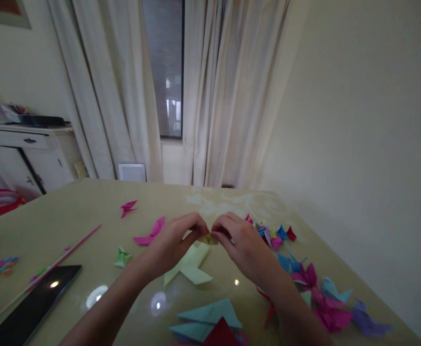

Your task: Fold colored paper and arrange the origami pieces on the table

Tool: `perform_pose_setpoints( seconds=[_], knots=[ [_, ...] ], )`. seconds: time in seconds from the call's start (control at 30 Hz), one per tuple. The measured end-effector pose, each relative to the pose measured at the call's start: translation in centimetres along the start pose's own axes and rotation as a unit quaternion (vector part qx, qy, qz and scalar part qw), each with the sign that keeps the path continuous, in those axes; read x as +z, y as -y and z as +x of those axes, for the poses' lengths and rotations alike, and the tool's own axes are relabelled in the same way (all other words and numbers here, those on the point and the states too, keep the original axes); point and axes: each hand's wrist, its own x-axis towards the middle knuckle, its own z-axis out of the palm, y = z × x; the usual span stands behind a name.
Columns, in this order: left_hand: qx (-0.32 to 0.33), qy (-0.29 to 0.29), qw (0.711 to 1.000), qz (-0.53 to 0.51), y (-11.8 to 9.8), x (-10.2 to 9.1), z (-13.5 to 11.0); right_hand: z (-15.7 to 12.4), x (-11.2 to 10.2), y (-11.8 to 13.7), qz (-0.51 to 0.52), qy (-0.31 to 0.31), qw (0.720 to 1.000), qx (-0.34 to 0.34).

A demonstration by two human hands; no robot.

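Between my two hands, just above the table, is a small piece of folded yellow paper (208, 239). My left hand (182, 236) pinches its left end with thumb and fingertips. From the other side my right hand (240, 240) pinches the right end. Fingers cover much of the paper, so its full shape is hidden. Below and slightly left of the hands lies a pale green folded paper pinwheel shape (191, 269). A pink folded paper (153, 233) rests beside my left hand, with a green folded paper piece (123, 257) nearer to the left forearm.
Small colourful origami pieces (280, 234) and larger paper flowers (331, 307) line the table's right side. Light blue folded paper (208, 317) lies at the front. A black tablet (37, 300) and a long pink-and-green stick (66, 253) are at left. A pink piece (128, 207) sits farther back.
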Motion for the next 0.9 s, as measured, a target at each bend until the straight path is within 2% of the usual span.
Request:
perform_pose_setpoints(
  seconds=[0.13,0.2,0.33,0.4,0.5,0.6,0.77,0.9],
  knots=[
    [-0.034,-0.046,0.997,-0.051,2.1,1.3,0.6,0.7,0.2,-1.3,-0.042,-0.009,0.998,0.040],
    [-0.073,-0.044,0.996,-0.030,3.6,2.2,0.5,1.1,0.0,-2.6,-0.082,-0.024,0.992,0.088],
    [-0.092,0.115,0.986,0.078,6.8,4.1,-0.5,1.5,-0.7,-5.9,-0.144,-0.052,0.968,0.201],
    [-0.089,0.168,0.978,0.086,8.0,5.1,-1.2,1.4,-0.9,-7.3,-0.162,-0.048,0.958,0.232],
    [-0.105,0.230,0.961,0.114,9.2,6.3,-1.8,0.7,-1.2,-8.3,-0.175,-0.012,0.958,0.227],
    [-0.143,0.261,0.940,0.166,9.6,7.0,-2.0,-0.1,-1.5,-7.9,-0.160,0.017,0.968,0.193],
    [-0.172,0.233,0.942,0.170,9.3,7.2,-1.8,-0.7,-1.0,-5.4,-0.133,0.057,0.980,0.140],
    [-0.167,0.171,0.962,0.134,9.3,5.3,-0.9,-0.7,-0.3,-3.8,-0.092,0.115,0.983,0.113]
  ],
)
